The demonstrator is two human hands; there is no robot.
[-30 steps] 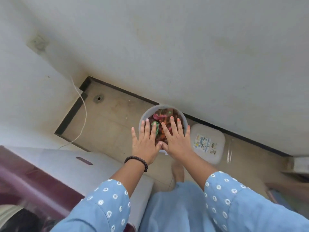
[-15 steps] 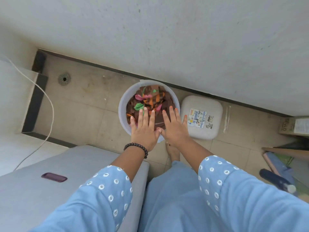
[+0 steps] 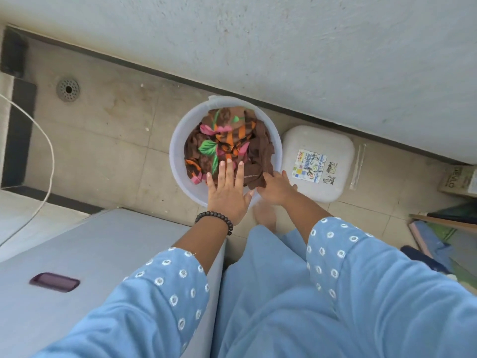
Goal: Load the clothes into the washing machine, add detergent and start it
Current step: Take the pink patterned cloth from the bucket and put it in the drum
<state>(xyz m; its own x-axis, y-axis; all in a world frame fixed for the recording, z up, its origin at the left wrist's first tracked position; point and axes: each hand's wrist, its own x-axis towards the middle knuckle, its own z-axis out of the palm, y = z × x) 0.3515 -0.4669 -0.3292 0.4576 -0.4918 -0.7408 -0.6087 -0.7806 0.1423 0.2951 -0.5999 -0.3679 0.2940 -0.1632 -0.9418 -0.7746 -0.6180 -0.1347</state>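
Observation:
A white bucket [image 3: 177, 161] stands on the tiled floor by the wall, filled with brown clothes [image 3: 228, 140] printed with pink, orange and green leaves. My left hand [image 3: 228, 192] lies flat over the bucket's near rim, its straight fingertips touching the clothes. My right hand [image 3: 277, 189] is at the near right rim, where its fingers reach under a hanging corner of the brown cloth and grip it. The grey top of the washing machine [image 3: 103, 254], with a purple recessed handle [image 3: 54, 282], fills the lower left.
A white lidded tub [image 3: 333, 187] with a sticker sits right of the bucket. A floor drain [image 3: 68, 89] and a white cord [image 3: 50, 161] are at the left. A cardboard box [image 3: 462, 180] and stacked items stand at the right edge. My bare foot [image 3: 264, 215] is below the bucket.
The view has tilted down and closer to the bucket. Both hands came lower onto the clothes. My right hand went from spread flat to gripping the brown cloth's corner.

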